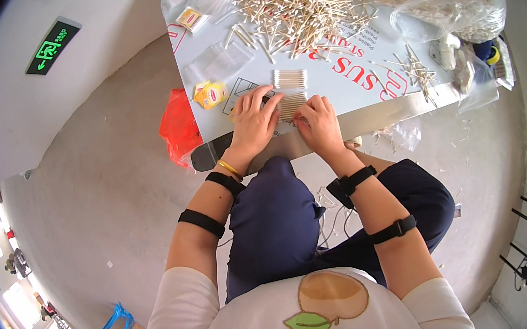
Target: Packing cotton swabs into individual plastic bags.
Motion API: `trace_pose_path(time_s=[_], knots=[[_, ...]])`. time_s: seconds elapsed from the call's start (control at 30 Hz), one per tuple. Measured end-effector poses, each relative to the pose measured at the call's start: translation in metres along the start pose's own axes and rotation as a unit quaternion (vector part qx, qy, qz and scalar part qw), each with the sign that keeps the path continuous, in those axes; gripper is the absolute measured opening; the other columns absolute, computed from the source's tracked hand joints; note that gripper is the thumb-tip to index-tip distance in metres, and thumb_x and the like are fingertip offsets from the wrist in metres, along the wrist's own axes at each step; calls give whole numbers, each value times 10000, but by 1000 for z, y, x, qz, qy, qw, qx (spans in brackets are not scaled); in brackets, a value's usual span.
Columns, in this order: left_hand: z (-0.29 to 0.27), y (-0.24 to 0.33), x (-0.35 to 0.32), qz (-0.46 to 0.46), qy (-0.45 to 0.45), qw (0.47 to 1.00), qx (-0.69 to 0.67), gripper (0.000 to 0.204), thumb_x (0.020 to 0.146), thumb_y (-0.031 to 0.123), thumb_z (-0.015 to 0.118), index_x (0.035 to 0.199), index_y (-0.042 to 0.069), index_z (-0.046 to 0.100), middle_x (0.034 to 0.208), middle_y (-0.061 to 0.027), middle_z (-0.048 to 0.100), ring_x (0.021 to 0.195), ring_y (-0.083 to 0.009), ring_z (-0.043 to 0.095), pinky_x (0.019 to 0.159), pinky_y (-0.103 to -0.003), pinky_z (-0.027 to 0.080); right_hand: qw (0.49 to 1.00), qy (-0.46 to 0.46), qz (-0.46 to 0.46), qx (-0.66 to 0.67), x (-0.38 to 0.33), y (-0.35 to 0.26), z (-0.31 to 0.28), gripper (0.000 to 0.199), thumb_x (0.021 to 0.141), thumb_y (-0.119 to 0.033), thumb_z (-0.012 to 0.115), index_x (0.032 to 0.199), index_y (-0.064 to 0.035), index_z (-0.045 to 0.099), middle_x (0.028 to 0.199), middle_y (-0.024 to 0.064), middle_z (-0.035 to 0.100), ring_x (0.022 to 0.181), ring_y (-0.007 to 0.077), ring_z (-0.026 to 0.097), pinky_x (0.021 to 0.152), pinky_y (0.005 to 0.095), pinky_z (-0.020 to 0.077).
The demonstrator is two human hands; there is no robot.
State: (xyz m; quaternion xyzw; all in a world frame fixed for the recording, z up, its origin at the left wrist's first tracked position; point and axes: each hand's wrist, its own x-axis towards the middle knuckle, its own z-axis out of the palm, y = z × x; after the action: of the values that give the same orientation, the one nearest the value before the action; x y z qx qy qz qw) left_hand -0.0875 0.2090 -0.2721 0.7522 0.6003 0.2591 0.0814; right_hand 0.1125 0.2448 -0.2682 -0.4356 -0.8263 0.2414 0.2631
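Note:
Two neat rows of cotton swabs lie on the table before me. The farther row point(290, 79) is untouched, its swabs side by side. At the nearer row point(294, 105), close to the table's front edge, both hands are at work. My left hand point(254, 121) lies along its left side, fingers stretched and apart, with fingertips at the swab ends. On the right side, my right hand point(319, 123) has its fingers curled together in a pinch at the near corner of this row. Whatever sits between those fingertips is hidden.
A big heap of loose cotton swabs point(296, 2) covers the back of the table. Clear plastic bags point(218, 60) and small yellow packets point(210, 95) lie at the left. A few scattered swabs point(419, 69) and a white bottle point(449, 49) are at the right. A red bag point(180, 128) hangs at the table's left edge.

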Motion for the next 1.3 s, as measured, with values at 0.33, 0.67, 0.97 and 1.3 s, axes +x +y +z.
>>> trace_pose_path(time_s=[0.33,0.67,0.97,1.3], knots=[[-13,-1,0,-5,-12,1000,-15,423,992,226,593,1403,129,597,1432,-102,522,1304,-323,479,1113,-484,336,993,-60,-68,-72,0,-7,-13,662,881,-299,762,1459,-82,522,1502,101,498,1431,299,436,1197,457,344],[-63,-32,-24,-96,62,993,6,328,943,89,596,1268,109,640,1327,-91,574,1249,-328,516,1077,-491,353,971,-139,-59,-184,-3,-14,8,854,999,-499,562,1630,-16,248,1719,130,215,1601,292,163,1297,505,118],[-54,-24,-30,-85,36,996,-17,323,912,61,617,1230,108,650,1289,-77,585,1199,-320,533,1065,-480,362,973,-129,-45,-185,-1,-17,13,859,990,-480,592,1626,-10,258,1709,140,242,1595,297,188,1294,507,122],[-52,-36,-40,-115,46,992,0,278,928,53,597,1184,132,674,1181,-84,592,1145,-314,542,1015,-472,380,974,-130,-44,-182,-4,-11,17,864,994,-508,568,1631,-16,253,1709,133,247,1593,291,196,1292,510,127]])
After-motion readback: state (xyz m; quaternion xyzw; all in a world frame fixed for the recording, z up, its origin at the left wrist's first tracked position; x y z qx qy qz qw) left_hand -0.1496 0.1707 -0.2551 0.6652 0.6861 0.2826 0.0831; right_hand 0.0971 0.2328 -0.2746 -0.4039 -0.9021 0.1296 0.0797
